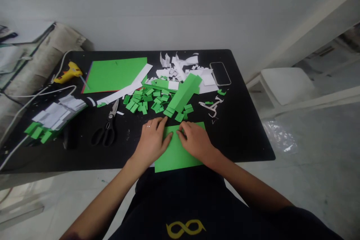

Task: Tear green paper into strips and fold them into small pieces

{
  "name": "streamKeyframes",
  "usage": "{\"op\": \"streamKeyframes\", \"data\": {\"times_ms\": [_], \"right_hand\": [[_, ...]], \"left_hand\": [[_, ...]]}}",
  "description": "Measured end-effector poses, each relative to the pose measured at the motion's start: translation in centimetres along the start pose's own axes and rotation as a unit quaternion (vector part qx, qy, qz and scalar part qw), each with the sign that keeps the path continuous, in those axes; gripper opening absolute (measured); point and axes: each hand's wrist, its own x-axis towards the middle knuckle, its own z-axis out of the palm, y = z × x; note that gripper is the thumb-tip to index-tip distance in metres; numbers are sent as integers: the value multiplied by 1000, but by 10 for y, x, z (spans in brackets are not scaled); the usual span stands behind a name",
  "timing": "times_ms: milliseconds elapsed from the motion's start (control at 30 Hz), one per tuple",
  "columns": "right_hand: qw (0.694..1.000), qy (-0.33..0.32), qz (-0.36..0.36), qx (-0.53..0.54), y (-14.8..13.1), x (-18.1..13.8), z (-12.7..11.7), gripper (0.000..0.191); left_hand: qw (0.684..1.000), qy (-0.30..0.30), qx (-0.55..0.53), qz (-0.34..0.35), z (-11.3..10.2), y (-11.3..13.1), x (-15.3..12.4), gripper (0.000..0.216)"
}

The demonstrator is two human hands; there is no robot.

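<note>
Sheet: a green sheet (177, 153) lay at the near edge of the black table (242, 127), its lower end hanging a little over the edge toward the lap.
Left hand: the left hand (152, 140) lay flat and released on the sheet's left part, fingers stretched toward the top middle.
Right hand: the right hand (195, 140) rested on the sheet's right part with its fingertips bent at the upper edge; whether they pinched the paper could not be told.
Slip risk: with part of the sheet off the table and only palms holding it, uneven pressure could have let it slide or skew.
Crease risk: the fingertips met close together, so a push from one side could have buckled the paper and left a crooked line.
Clutter risk: the green pieces (146, 99) and the folded strip (184, 93) lay just beyond the fingers; a forward sweep could have scattered them or mixed them under the sheet.
Scissors: the scissors (108, 129) lay closed, near the left hand but apart from it; a blind reach sideways could have met the blades.
Glue gun: the glue gun (69, 72) sat at the far left with its cable trailing across the table; a snag on that cable could have dragged it into the green card (115, 73).
</note>
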Motion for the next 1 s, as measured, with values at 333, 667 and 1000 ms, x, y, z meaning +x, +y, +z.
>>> {"op": "streamKeyframes", "data": {"times_ms": [333, 667, 1000], "right_hand": [[996, -60, 62, -32, -9, 9, -10, 24], [987, -60, 142, -49, 7, 12, -20, 39], [984, -36, 170, -36, 58, -6, -43, 41]], "left_hand": [[998, 17, -48, -34, 13, 12, -13, 9], [997, 33, -60, -43, 20, 10, -13, 10], [996, -1, -68, -60, 13, 12, -10, 10]]}}
